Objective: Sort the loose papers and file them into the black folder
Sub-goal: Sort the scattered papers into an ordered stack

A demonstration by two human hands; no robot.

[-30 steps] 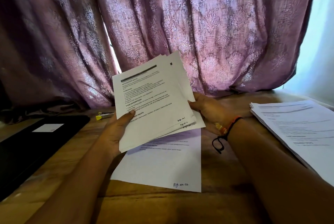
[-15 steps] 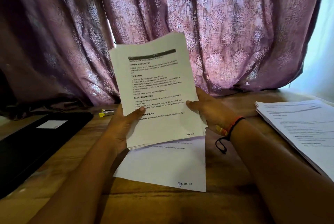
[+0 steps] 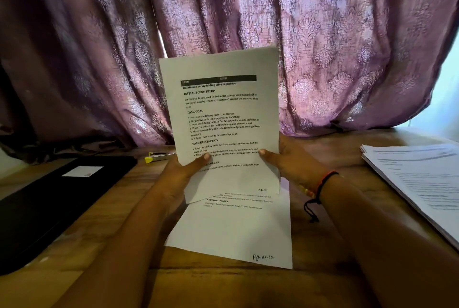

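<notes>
Centre of the view: the left hand [image 3: 185,171] and right hand [image 3: 290,161] pinch a squared sheaf of printed papers [image 3: 223,114] upright, thumbs flat on its front, other fingers hidden behind. Under it, at six o'clock, one smooth sheet [image 3: 236,230] lies on the grainy wooden table [image 3: 323,245]. The matte black folder [image 3: 49,203] lies flat at nine o'clock, with a fanned paper pile [image 3: 417,183] at three.

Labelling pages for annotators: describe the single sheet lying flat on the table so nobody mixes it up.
On the wooden table before the purple curtain, look below the held stack at centre. One loose sheet lies flat there; unlike the pile at the right edge, it is single, with "Pg no 12" handwritten near its bottom right corner.
</notes>
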